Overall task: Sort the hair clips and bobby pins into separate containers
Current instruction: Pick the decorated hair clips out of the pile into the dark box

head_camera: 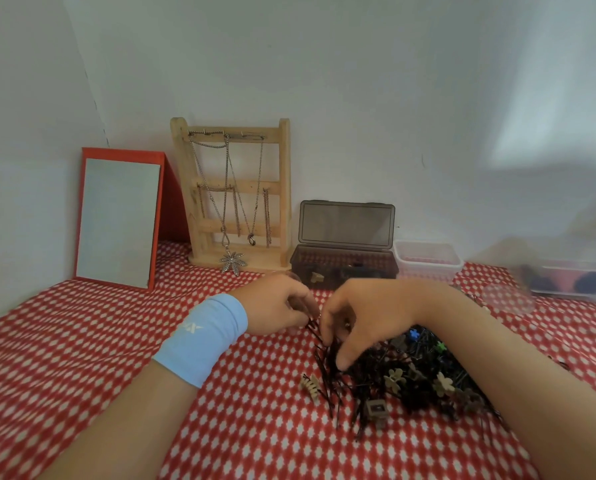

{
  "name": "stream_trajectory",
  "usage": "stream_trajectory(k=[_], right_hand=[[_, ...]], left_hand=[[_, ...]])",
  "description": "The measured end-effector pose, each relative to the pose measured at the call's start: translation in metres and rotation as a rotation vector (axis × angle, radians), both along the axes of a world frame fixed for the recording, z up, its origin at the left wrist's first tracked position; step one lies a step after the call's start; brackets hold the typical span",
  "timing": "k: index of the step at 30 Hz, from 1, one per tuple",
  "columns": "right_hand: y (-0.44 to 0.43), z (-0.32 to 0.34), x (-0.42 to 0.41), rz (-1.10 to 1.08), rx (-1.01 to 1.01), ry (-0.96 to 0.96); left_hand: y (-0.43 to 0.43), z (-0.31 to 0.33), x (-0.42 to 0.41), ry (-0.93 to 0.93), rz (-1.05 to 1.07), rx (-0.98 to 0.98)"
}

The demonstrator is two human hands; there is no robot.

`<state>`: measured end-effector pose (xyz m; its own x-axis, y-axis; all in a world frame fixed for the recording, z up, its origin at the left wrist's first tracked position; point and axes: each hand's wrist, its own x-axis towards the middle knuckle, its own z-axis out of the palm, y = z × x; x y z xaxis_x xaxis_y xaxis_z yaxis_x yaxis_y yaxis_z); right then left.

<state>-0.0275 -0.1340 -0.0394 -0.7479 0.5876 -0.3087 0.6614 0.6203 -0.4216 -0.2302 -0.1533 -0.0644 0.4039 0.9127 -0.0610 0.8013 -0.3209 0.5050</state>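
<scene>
Fingers [303,296] of L hand [274,306] curled, tips pinching a few bobby pins [327,372] at the pile's far-left fringe. Pale-blue wristband [203,337] on that wrist. R hand [366,313] arched over same spot, its fingers bent down into the pins, thumb [345,360] pressed in from near side. It is grasping a bunch of pins, count can't tell. Fingertips of the 2 hands nearly meet; touching or not, can't tell.

Pile [404,379]: black bobby pins tangled w/ hair clips [393,377]. Lies on red-and-white patterned cloth [255,427], right of centre, partly hidden by R forearm. Clips seen in it: several beige flower shapes, one blue, one green, one brownish square at pile's near edge. One beige claw clip [310,384] just left of pile, beside stray pins.

Along back edge of cloth, L to R:
- red-framed mirror [116,220], leaning back, at far-left corner
- wooden jewellery stand [284,188] w/ chains hung on it, leaf pendant [232,261] at its foot
- dark smoky box [345,268], lid [347,223] upright vs. wall; a few items inside incl. a beige one, rest too dim to name
- small clear tub [428,258] just right of box, contents can't tell

Far-right edge: larger clear container [566,275], blurred, dark shapes inside.
</scene>
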Motion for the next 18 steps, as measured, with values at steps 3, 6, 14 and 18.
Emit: stream_trajectory(k=[3,6,14,18], right_hand=[[-0.004,-0.004,-0.006,0.034,0.043,-0.141],[-0.003,-0.001,-0.003,0.024,0.046,-0.066],[0.006,0.017,0.023,-0.126,-0.102,0.169],[0.016,0.014,0.030,-0.209,-0.159,0.336]], left_hand=[[-0.006,0.006,-0.002,0.050,-0.012,-0.027],[-0.008,0.008,-0.001,0.006,0.018,-0.045],[0.002,0.005,-0.001,-0.155,0.105,0.089],[0.006,0.009,0.008,-0.180,0.094,0.062]])
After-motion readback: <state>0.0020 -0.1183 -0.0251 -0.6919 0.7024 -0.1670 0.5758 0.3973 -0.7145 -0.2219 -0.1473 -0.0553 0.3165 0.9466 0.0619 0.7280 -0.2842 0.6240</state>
